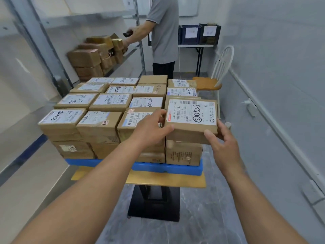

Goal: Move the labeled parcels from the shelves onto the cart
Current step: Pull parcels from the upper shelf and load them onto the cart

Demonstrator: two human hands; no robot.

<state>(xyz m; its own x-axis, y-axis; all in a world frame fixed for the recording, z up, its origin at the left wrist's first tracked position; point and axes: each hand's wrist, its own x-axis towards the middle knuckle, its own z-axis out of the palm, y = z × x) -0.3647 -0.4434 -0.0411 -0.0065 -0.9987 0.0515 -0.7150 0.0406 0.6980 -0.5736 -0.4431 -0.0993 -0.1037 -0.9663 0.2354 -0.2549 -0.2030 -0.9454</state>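
Labeled parcel [191,118] rests on the cart [84,162] stack at 1 o'clock. Left hand [151,127] grips its 9 o'clock edge; right hand [221,143] grips its 5 o'clock corner.

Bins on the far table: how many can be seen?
2: a blue bin, and a darker bin just right of it. More may hide behind the standing person.

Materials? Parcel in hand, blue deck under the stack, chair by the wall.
parcel: brown cardboard, matte, creased edges; white paper label.
blue deck: likely moulded plastic, smooth uniform colour, rounded edge.
chair: white-painted spindle back, tan seat, probably wood; unconfirmed.
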